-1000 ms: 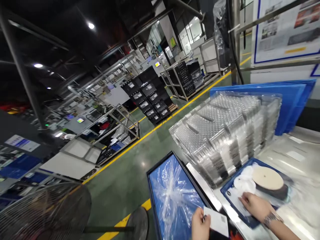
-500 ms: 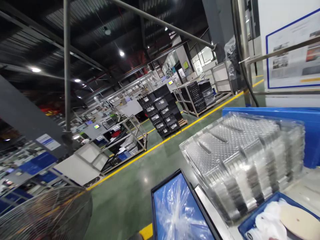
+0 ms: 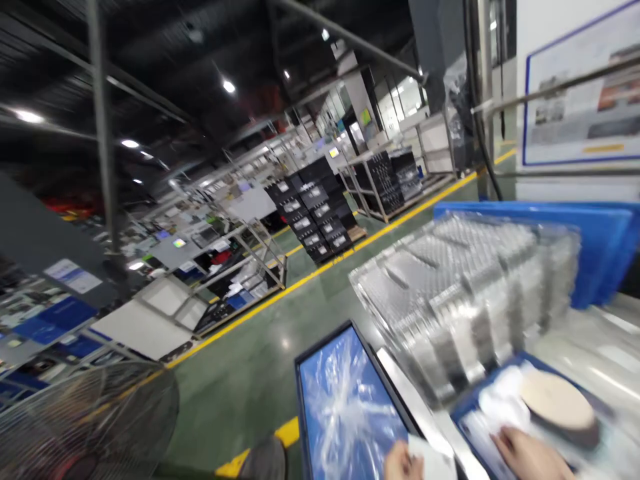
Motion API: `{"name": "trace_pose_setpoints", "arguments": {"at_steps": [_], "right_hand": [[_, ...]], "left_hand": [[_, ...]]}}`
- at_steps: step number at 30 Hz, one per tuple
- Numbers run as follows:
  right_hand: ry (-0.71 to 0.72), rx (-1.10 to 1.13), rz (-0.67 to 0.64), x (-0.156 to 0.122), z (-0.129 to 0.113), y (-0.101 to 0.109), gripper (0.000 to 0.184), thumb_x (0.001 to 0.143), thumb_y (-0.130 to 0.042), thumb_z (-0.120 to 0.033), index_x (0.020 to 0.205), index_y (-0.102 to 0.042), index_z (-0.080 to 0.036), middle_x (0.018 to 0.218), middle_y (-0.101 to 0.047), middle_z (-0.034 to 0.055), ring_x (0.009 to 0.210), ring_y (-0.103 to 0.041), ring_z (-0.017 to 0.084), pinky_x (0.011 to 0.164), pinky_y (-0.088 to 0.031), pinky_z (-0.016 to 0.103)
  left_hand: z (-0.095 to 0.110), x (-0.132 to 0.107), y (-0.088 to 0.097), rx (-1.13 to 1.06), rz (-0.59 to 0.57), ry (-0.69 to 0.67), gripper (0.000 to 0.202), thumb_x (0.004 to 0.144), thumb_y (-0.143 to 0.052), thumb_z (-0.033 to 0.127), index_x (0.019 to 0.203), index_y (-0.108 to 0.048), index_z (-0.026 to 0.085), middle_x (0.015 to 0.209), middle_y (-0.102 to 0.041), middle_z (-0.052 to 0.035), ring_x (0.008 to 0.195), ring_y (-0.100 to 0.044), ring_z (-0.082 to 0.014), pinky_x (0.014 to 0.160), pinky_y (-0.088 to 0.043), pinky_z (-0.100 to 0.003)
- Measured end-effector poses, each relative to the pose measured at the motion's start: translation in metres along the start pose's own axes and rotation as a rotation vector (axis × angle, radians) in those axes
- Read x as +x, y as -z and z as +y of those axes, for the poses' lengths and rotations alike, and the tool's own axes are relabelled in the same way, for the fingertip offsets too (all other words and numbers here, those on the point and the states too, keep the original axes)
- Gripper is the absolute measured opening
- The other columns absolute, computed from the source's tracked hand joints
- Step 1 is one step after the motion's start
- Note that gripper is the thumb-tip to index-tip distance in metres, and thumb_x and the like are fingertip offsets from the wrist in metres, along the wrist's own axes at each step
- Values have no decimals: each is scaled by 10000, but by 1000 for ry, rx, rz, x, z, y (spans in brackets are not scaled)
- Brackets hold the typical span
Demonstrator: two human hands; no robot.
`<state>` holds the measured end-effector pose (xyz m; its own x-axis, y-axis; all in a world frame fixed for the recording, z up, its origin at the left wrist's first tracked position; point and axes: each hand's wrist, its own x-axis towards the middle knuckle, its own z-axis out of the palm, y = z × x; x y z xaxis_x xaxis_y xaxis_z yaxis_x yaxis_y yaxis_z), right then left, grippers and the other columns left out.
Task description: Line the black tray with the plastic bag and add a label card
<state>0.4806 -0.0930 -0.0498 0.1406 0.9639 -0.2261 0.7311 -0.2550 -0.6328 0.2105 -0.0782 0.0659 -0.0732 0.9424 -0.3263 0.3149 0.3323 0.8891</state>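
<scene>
Left hand at the bottom edge of the view, against a white card; fingers mostly cut off by the frame, so pinch or loose touch impossible to tell. Right hand low on the right, over a white sheet inside a shallow blue tray; spread or pressed together unclear through the blur. In that tray, a round beige disc and white wrapping. Beyond the tray, a stack of clear plastic trays on the desk. Left of the card, a blue bin lined with plastic film. Step in hand, by the look of it: handling card and sheet at the tray. Call of the next move: a steady hold on the card.
</scene>
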Motion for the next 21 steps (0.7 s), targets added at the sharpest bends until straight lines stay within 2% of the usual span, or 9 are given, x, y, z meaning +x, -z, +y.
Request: {"name": "trace_pose_setpoints", "arguments": {"at_steps": [3, 5, 8, 12, 15, 21], "right_hand": [[-8, -118, -49, 0, -10, 13, 366, 877, -394, -412, 705, -644, -207, 720, -674, 92, 738, -657, 243, 627, -428, 333], [-35, -145, -87, 3, -4, 6, 368, 913, -391, -411, 816, -657, -176, 845, -688, 97, 819, -643, 225, 682, -413, 324], [-39, -165, -113, 3, 7, -6, 363, 933, -404, -421, 850, -652, -169, 891, -682, 78, 827, -620, 202, 672, -371, 304], [-21, -177, -73, 1, 9, -9, 365, 938, -417, -428, 824, -644, -167, 865, -671, 73, 791, -600, 192, 640, -332, 297], [-3, -162, -26, 1, 8, -5, 363, 946, -418, -426, 827, -643, -166, 866, -663, 71, 811, -595, 192, 665, -352, 294], [94, -117, 60, -1, 8, 4, 355, 986, -364, -359, 1037, -655, -163, 1048, -643, 74, 995, -570, 186, 870, -404, 278]], "left_hand": [[5, -21, -3, 34, -31, -13, 536, 652, -675, 682, 690, -562, 159, 508, -519, 2, 470, -514, -150, 503, -395, -272], [10, -22, -4, 25, -64, 31, 533, 663, -670, 678, 720, -552, 161, 559, -550, 4, 492, -539, -144, 516, -414, -259], [11, -18, -4, 10, -103, 79, 527, 685, -667, 668, 740, -546, 159, 617, -579, 0, 509, -553, -133, 538, -448, -252], [6, -18, -2, -11, -123, 88, 551, 686, -679, 671, 783, -568, 140, 600, -596, -6, 512, -574, -137, 531, -444, -238], [4, -17, -3, -31, -122, 100, 575, 670, -694, 679, 806, -575, 134, 606, -613, -12, 514, -580, -134, 530, -442, -231], [6, -14, -7, -61, -124, 138, 613, 619, -729, 694, 798, -589, 124, 601, -634, -26, 499, -582, -137, 521, -445, -231]]}}
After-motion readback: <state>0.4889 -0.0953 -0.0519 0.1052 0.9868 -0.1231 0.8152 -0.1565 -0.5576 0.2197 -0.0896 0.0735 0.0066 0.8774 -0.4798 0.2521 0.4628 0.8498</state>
